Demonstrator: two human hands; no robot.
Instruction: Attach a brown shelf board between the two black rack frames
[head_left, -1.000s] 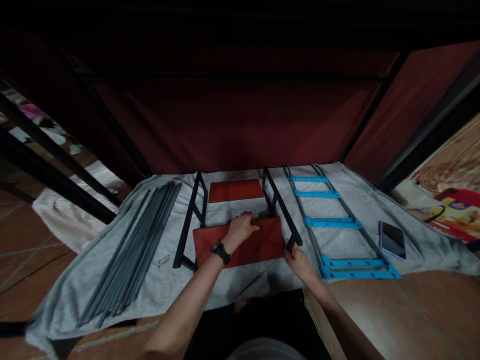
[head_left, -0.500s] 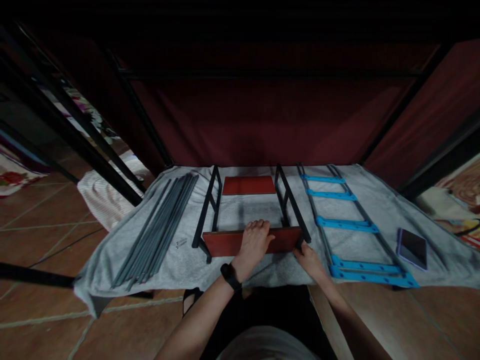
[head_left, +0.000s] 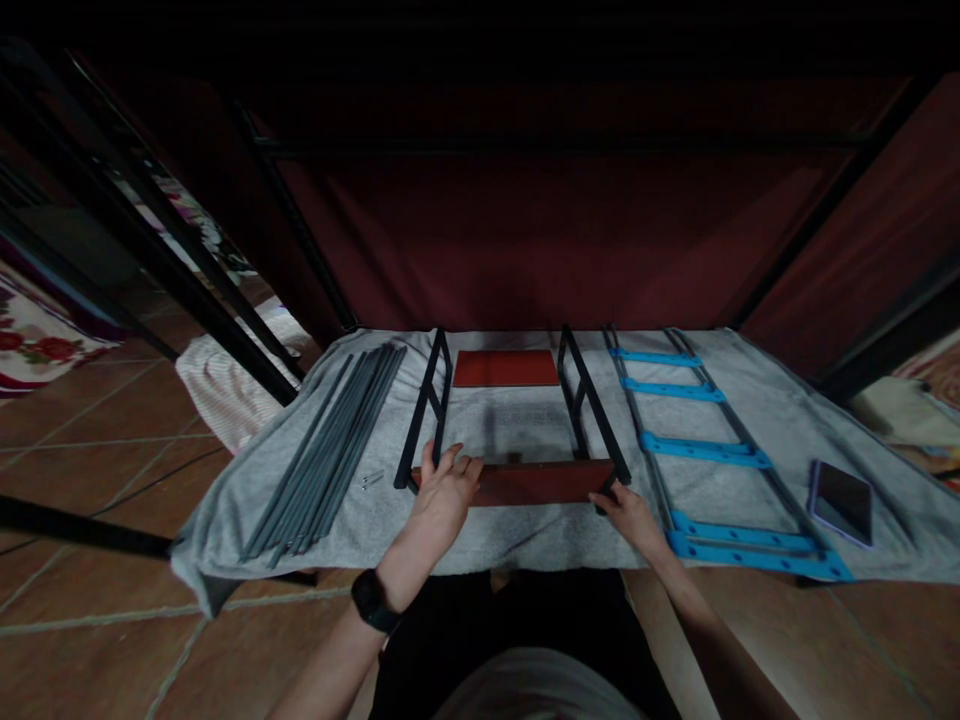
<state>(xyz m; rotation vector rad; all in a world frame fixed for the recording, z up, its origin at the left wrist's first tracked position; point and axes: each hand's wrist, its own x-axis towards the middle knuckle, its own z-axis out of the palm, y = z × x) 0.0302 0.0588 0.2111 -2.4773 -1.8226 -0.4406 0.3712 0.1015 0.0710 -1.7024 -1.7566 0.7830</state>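
A red-brown board (head_left: 536, 484) stands on its long edge across the near ends of two black metal side frames (head_left: 596, 405). At its left end is my left hand (head_left: 448, 490), with its fingers bent over the top edge beside the left frame. My right hand (head_left: 628, 515) grips the lower right corner, close to the right frame's end; part of its grasp is hidden. Between the far ends of the frames lies a second red-brown board (head_left: 506, 368). Small silver screws (head_left: 373, 480) rest left of the frames.
A bundle of grey tubes (head_left: 330, 455) lies on the left of the grey cloth (head_left: 517, 550). To the right are dark tubes joined by blue plastic crosspieces (head_left: 705, 450) and a phone (head_left: 841, 502). Black posts (head_left: 172, 260) rise at the left, and a dark red panel (head_left: 540, 240) stands behind.
My left hand has moved left along the near board, from its middle to its left end. The right hand stays at the right corner. The whole view has shifted slightly.
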